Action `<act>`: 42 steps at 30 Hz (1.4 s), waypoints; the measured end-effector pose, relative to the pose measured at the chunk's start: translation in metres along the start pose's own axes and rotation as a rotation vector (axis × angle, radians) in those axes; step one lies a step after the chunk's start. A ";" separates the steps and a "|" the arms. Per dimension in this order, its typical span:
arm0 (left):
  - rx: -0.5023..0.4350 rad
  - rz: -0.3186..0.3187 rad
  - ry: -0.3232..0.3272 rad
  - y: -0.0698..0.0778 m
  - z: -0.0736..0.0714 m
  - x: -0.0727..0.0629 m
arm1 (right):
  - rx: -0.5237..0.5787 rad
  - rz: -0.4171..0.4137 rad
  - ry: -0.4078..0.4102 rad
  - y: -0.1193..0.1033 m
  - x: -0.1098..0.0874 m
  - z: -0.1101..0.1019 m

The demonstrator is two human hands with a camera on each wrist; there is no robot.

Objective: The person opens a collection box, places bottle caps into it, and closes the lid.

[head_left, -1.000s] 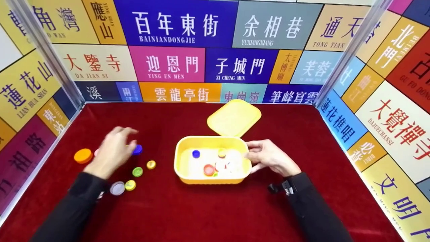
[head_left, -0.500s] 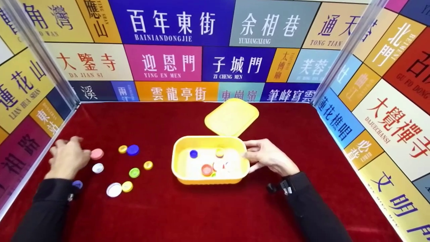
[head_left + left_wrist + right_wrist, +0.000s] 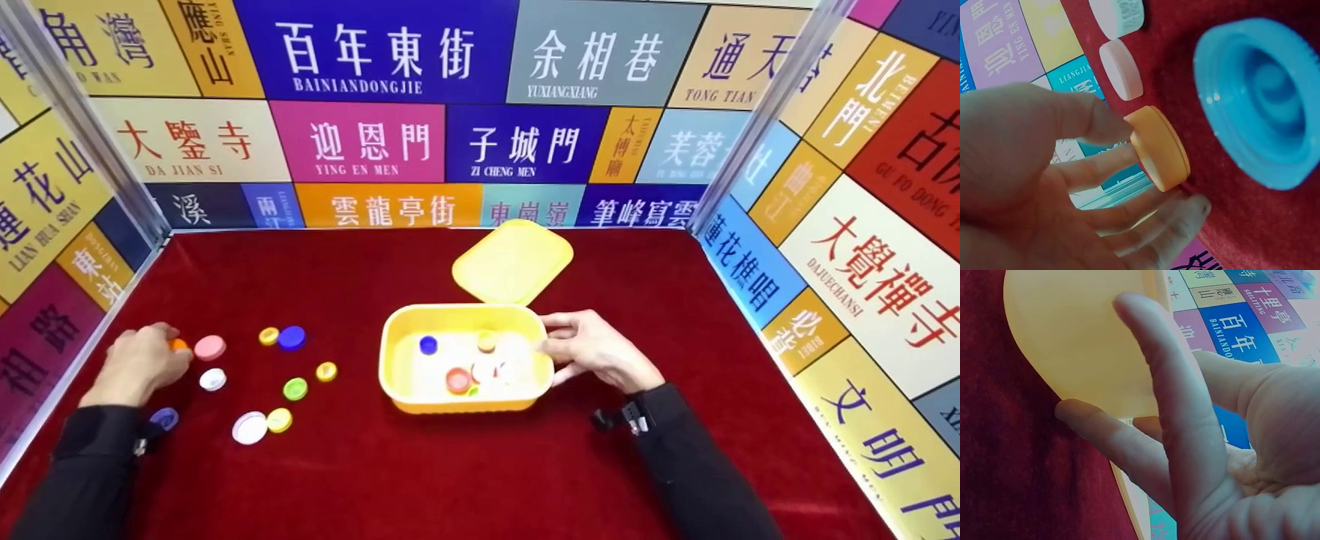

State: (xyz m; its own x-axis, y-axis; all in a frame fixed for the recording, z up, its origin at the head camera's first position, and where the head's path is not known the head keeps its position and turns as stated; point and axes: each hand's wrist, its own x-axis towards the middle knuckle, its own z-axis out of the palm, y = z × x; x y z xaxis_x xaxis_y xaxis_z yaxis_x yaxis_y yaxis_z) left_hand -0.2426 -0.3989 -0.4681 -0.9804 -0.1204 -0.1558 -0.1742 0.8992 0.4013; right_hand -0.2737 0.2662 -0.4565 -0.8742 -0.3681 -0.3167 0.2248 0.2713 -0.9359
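At the left of the table my left hand [image 3: 142,364] pinches an orange bottle cap [image 3: 1159,149] between thumb and fingers; in the head view the hand hides most of that cap. A blue cap [image 3: 1261,101], hollow side showing, lies close by in the left wrist view. Just right of the hand are a pink cap [image 3: 210,347] and a white cap [image 3: 213,379]. My right hand [image 3: 600,351] holds the right end of a yellow plastic box [image 3: 465,405]. Inside it lie a blue cap [image 3: 428,345], a red cap [image 3: 459,380], a yellow cap [image 3: 487,341] and some pale ones.
Behind the box lies its yellow lid [image 3: 514,262]. Between left hand and box are scattered a dark blue cap [image 3: 292,337], a green cap [image 3: 295,388], a large white cap [image 3: 250,427] and several yellow caps [image 3: 280,420]. Printed panels [image 3: 360,142] wall in the red-covered table [image 3: 480,480].
My left hand has moved left, away from the pink and blue caps, and has taken hold of the orange cap. The right hand stays on the box. The head view has shifted slightly.
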 end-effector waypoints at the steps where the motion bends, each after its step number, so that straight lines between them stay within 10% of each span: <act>1: 0.008 0.006 -0.004 0.000 -0.001 0.000 | 0.000 -0.002 -0.001 0.000 0.000 0.000; 23: -0.035 0.085 0.167 0.030 -0.002 -0.006 | -0.012 -0.005 0.015 0.003 0.002 -0.002; 42: -0.160 0.541 0.296 0.207 0.045 -0.034 | -0.015 0.007 0.012 0.002 0.002 -0.001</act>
State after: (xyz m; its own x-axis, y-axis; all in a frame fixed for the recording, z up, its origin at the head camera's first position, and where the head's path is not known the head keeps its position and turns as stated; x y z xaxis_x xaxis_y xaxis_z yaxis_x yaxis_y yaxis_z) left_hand -0.2406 -0.1900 -0.4206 -0.9135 0.2011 0.3536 0.3634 0.7944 0.4868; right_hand -0.2758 0.2671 -0.4588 -0.8776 -0.3560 -0.3210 0.2241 0.2872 -0.9313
